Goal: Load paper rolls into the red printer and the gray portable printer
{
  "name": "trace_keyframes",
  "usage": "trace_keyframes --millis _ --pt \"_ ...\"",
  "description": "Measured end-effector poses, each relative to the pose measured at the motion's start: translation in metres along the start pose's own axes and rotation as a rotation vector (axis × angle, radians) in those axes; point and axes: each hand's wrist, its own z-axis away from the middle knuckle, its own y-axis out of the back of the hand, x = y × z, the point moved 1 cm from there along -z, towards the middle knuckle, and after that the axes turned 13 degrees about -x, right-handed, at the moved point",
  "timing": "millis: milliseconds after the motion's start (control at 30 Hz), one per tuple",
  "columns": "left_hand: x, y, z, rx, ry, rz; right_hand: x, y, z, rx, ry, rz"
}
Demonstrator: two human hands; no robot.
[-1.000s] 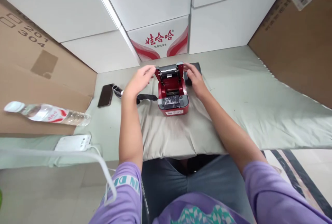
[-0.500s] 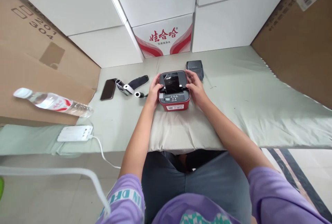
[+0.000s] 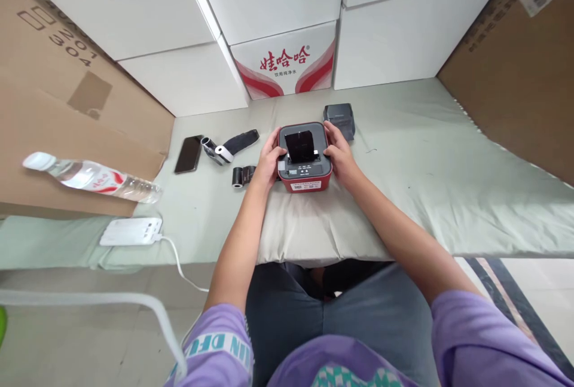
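A: Position of the printer?

B: The red printer (image 3: pixel 305 158) sits lid down on the pale cloth (image 3: pixel 426 160), in front of the white carton with red lettering (image 3: pixel 287 64).

A: Hands?

B: The left hand (image 3: pixel 268 160) is pressed flat against the printer's left side, fingers curled around the edge. The right hand (image 3: pixel 339 154) clasps the right side the same way. Both grip the printer between them.

A: What lies around the printer?

B: Just left of it, touching or nearly touching the left hand, a small black roll (image 3: pixel 240 175). Further left, a white roll (image 3: pixel 219 152) beside a black strap (image 3: pixel 240 140), then a dark phone (image 3: pixel 188 154) lying flat. Behind the printer to its right, a grey box (image 3: pixel 339 119), near the right hand; I cannot tell whether they touch.

A: Further out?

B: Well left of the printer, a water bottle (image 3: pixel 89 177) lies on its side against brown cardboard (image 3: pixel 54 106), with a white power strip (image 3: pixel 130 231) nearer the person.
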Motion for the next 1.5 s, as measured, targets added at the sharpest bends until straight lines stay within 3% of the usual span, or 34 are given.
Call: trace_keyframes --millis 133,233,400,567,733,933,1033,1133,1300,1400,1500 --pt "-0.005 -0.004 0.001 0.028 -0.012 -0.012 0.0 -0.003 0.003 0.045 -0.009 0.003" --pt "-0.011 -0.013 0.006 0.134 -0.05 0.01 -0.004 -0.007 0.019 0.066 -0.027 0.018" --pt "-0.019 -0.021 0.018 0.42 -0.058 -0.077 -0.013 -0.015 0.056 -0.105 0.062 0.268" --pt "-0.021 -0.022 0.023 0.487 -0.08 -0.087 -0.009 -0.017 0.065 -0.125 0.143 0.424" --pt "-0.007 -0.02 0.014 0.393 -0.179 -0.036 -0.02 -0.018 0.039 -0.093 0.23 0.521" --pt "0.017 -0.003 -0.048 0.26 -0.26 -0.005 -0.023 -0.009 -0.039 0.013 0.238 0.558" --pt "0.011 0.005 -0.077 0.238 -0.231 0.059 -0.012 -0.001 -0.066 0.031 0.188 0.551" --pt "-0.007 0.012 -0.092 0.209 -0.207 0.086 0.005 0.003 -0.075 0.02 0.129 0.536" --pt "-0.023 0.02 -0.097 0.209 -0.155 0.075 0.01 -0.007 -0.07 0.007 0.103 0.512" --pt "-0.007 0.021 -0.091 0.291 -0.142 0.019 -0.012 -0.006 -0.068 0.019 0.164 0.485" --pt "0.018 0.016 -0.07 0.403 -0.191 -0.124 -0.027 0.023 -0.073 0.122 0.22 0.471"
